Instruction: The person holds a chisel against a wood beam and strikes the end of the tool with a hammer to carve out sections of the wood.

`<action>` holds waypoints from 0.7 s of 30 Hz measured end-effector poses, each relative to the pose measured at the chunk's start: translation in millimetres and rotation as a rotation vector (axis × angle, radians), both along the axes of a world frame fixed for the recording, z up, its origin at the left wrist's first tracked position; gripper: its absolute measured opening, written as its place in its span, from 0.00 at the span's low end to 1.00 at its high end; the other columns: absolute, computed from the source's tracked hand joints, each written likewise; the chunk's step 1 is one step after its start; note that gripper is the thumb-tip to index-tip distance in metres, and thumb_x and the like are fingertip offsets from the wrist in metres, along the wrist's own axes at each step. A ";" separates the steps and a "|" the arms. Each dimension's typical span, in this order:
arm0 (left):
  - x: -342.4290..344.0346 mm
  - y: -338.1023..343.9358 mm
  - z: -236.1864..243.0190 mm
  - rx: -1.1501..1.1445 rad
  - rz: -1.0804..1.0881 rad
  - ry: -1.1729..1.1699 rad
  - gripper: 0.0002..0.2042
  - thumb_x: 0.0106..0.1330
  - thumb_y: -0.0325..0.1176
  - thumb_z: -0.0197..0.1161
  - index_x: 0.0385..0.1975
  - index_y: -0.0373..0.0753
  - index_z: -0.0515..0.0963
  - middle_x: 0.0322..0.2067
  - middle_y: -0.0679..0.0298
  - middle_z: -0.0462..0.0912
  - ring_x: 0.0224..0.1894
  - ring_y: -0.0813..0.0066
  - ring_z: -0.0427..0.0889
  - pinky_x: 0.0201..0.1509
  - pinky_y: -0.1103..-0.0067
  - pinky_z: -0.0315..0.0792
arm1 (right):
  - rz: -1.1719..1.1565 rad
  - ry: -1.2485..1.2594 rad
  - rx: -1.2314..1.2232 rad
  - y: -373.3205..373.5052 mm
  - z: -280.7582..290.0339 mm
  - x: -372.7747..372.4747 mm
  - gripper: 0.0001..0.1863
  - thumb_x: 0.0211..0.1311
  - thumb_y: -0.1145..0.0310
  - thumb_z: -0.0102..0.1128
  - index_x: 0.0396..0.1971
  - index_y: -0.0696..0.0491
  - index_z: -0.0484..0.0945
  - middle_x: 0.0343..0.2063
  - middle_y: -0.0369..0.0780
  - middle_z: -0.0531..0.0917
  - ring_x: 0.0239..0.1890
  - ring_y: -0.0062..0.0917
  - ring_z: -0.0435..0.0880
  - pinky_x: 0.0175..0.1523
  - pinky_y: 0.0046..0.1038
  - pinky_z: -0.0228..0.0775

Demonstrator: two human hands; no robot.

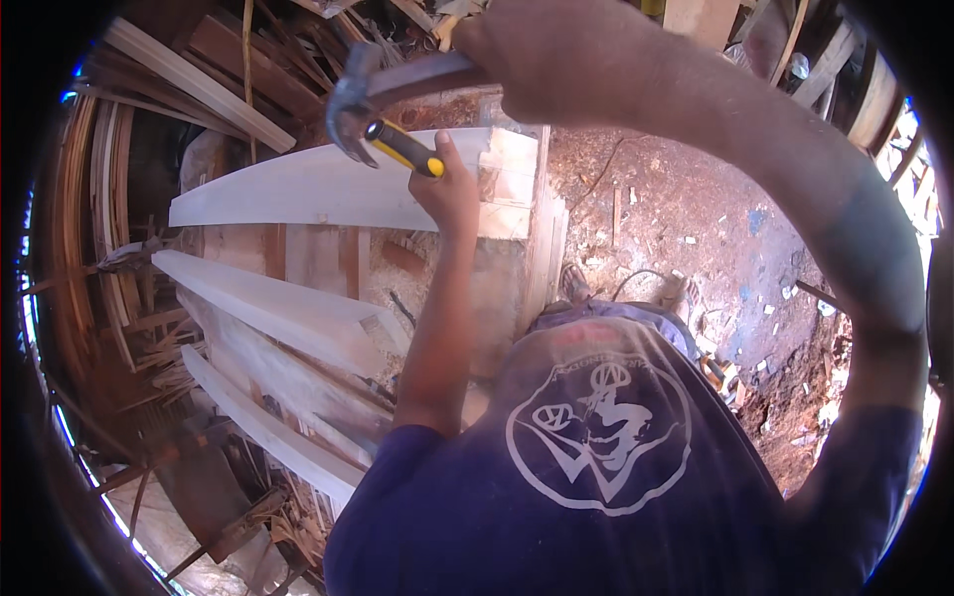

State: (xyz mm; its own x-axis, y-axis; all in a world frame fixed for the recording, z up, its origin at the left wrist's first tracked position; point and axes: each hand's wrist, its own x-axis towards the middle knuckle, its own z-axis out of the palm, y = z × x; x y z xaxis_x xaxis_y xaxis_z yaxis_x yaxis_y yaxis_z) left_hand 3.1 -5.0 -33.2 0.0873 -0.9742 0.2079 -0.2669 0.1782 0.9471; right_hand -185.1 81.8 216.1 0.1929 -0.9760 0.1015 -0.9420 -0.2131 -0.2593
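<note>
1. The chisel, with a yellow and black handle, is held in the left hand. The hand is closed around the lower end of the handle, and the tool points up and to the left, over the top edge of a pale curved plank.
2. The hammer has a dark metal head with a claw. Its head is just above the upper end of the chisel handle; I cannot tell if the two touch.
3. The right hand is closed on the hammer's handle, at the top of the picture, and the right forearm goes down along the right side.
4. The curved plank is light, smooth wood, wide at the right and narrow at the left end. At its right end it lies against a pale wooden block.
5. Below it, two more pale planks lie slanted on the desk, one under the other.
6. No container is visible here. Wood strips and offcuts are stacked at the upper left, and the reddish floor at the right carries sawdust and small chips.
7. The person wears a dark blue shirt with a white round print.
</note>
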 end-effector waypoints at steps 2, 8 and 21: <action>2.5 -2.8 -1.9 -0.021 0.012 -0.016 0.26 0.71 0.47 0.63 0.15 0.38 0.66 0.10 0.66 0.69 0.12 0.75 0.69 0.17 0.77 0.63 | 0.000 -0.094 -0.156 4.1 17.3 -2.4 0.12 0.61 0.70 0.58 0.39 0.62 0.81 0.31 0.49 0.86 0.34 0.38 0.88 0.40 0.38 0.82; 4.5 6.1 2.8 0.102 0.035 0.009 0.23 0.70 0.44 0.65 0.19 0.30 0.72 0.17 0.60 0.76 0.22 0.67 0.75 0.30 0.68 0.69 | 0.016 -0.159 -0.218 9.9 -20.3 15.1 0.11 0.60 0.70 0.61 0.41 0.56 0.84 0.35 0.46 0.87 0.40 0.34 0.89 0.44 0.37 0.82; 20.7 -7.6 24.8 0.297 -0.485 0.322 0.17 0.70 0.34 0.65 0.21 0.42 0.64 0.16 0.71 0.64 0.21 0.81 0.65 0.31 0.77 0.66 | -0.367 -0.550 -0.036 76.2 -76.6 -46.6 0.10 0.57 0.71 0.60 0.36 0.60 0.74 0.23 0.49 0.79 0.29 0.42 0.80 0.38 0.42 0.67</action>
State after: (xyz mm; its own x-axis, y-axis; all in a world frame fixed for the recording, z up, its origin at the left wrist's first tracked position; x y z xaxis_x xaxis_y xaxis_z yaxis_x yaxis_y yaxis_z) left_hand 23.8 -12.6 -8.5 -0.3636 -0.9307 -0.0396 0.0828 -0.0746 0.9938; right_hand -231.7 157.9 139.5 -0.2410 -0.9625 0.1242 -0.6876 0.0791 -0.7217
